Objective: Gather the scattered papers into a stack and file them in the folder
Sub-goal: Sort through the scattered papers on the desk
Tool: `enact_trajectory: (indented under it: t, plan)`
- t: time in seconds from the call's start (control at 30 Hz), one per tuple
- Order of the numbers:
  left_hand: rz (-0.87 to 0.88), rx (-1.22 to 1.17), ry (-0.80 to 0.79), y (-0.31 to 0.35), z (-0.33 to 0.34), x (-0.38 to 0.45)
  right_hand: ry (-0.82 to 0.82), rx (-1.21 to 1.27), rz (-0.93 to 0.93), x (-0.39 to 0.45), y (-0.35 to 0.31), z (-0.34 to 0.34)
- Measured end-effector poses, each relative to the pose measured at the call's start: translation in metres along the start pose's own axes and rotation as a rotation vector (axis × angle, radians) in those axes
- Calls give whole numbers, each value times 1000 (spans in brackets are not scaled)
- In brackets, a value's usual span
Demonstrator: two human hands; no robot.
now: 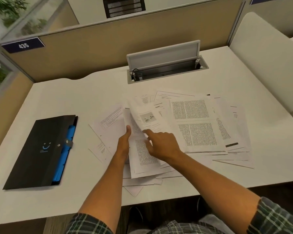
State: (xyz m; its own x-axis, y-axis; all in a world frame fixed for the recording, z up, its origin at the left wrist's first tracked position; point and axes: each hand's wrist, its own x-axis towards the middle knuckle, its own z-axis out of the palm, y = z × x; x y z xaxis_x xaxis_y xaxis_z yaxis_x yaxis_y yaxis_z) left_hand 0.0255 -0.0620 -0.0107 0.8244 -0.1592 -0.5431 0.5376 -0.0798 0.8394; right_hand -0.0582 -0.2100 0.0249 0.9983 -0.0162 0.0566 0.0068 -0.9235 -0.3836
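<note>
Several printed papers (194, 125) lie fanned out and overlapping across the middle and right of the white desk (61, 98). My left hand (124, 143) grips the left edge of a small bundle of sheets (142, 154), thumb on top, lifting it slightly. My right hand (162, 144) rests on the same bundle with its index finger stretched toward a page with a small picture. A black folder (41, 152) with blue dividers showing at its right edge lies closed on the left of the desk, apart from both hands.
An open cable tray (166, 68) with a raised grey lid sits in the desk behind the papers. Beige partition walls (95, 46) close off the back and left. A white chair back (267, 61) stands at the right. The desk's front edge runs just below the papers.
</note>
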Motion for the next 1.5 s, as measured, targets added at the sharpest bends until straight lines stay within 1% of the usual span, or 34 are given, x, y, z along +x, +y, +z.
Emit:
enact_trajectory:
  t: [0.03,0.1,0.13,0.2,0.27,0.33,0.4,0.47,0.5,0.57,0.67,0.73,0.8,0.87,0.93,1.0,1.07,1.2,1.23,1.3,1.33,1.37,1.4,1.43,1.47,1.5]
  plan:
    - [22,-7,-15,1,0,1,-68,89,-18,0,1,3]
    - [77,14,-49,-1,0,1,-239,359,9,0,6,1]
    - [99,39,-67,-2,0,1,-252,471,39,0,11,1]
    - [118,68,-69,-5,-2,5,-118,584,151,4,28,1]
    - [115,50,-79,-3,-3,6,28,577,304,8,46,0]
    - [137,28,-107,7,-5,3,129,579,428,12,62,-6]
    - [176,7,-143,20,-10,2,192,736,534,19,76,-18]
    - [204,-3,-183,34,-17,-1,175,997,621,28,88,-32]
    - [218,-9,-198,40,-20,-3,144,1097,626,30,90,-40]
    - [252,-26,-218,50,-25,-2,109,1168,545,33,89,-53]
    - [320,-5,-246,63,-28,-6,157,1199,342,34,72,-65]
    - [352,28,-280,72,-25,-13,186,1226,270,35,55,-70]
    - [413,47,-269,82,-23,-23,198,1202,224,40,36,-77]
    - [497,54,-225,96,-25,-34,220,1184,173,47,20,-86]
    - [575,63,-218,110,-30,-40,245,1205,112,53,9,-96]
    - [608,86,-206,115,-38,-41,253,1194,63,56,3,-100]
    - [583,96,-175,108,-46,-36,235,1177,56,54,2,-92]
    - [454,154,-108,70,-53,-18,143,1097,174,44,20,-55]
    - [429,149,-85,64,-53,-15,141,1092,223,41,27,-46]
    - [405,120,-40,59,-53,-10,227,1038,400,36,41,-29]
    - [398,96,-17,59,-54,-8,276,930,514,33,50,-22]
    - [384,65,15,60,-55,-6,289,756,611,30,60,-14]
    - [373,33,47,62,-56,-3,243,534,682,27,70,-6]
    - [365,4,74,64,-58,-1,154,310,732,23,77,2]
    - [359,-18,93,65,-61,3,67,132,763,19,82,8]
    - [354,-31,110,65,-64,6,6,11,777,17,84,12]
